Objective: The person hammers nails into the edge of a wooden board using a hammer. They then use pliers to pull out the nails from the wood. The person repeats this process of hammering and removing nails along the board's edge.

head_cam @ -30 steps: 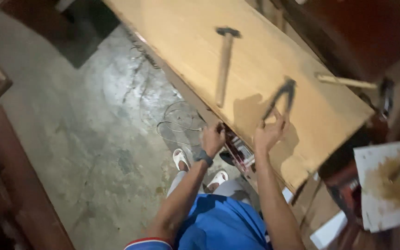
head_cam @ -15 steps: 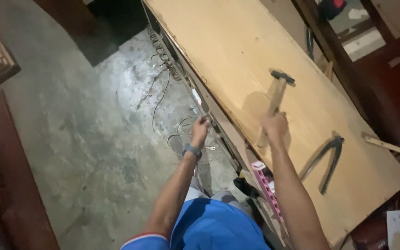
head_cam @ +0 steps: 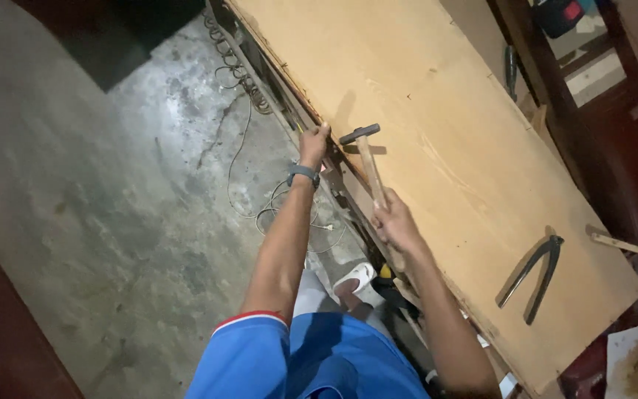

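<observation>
A wooden-handled hammer with a dark metal head (head_cam: 369,164) is held in the right hand (head_cam: 394,224), whose fingers are wrapped tight round the lower part of the handle; the handle's long axis runs up and away from the person, and the head is poised just above the near edge of a long pale plywood board (head_cam: 437,148). The left hand (head_cam: 314,142) is set at that same edge, just to the left of the hammer head, its fingers pinched closed on something too small to be made out. Of the two hands, the left is the nearer to the hammer head, with only a narrow gap between them. A wristband (head_cam: 303,174) is worn on the left wrist. A pair of dark metal pincers (head_cam: 534,270) lies well apart, further right on the board. Thin loose wire (head_cam: 249,159) is strewn over the grey concrete floor (head_cam: 90,192) below, where a white sandal (head_cam: 356,276) is seen.
</observation>
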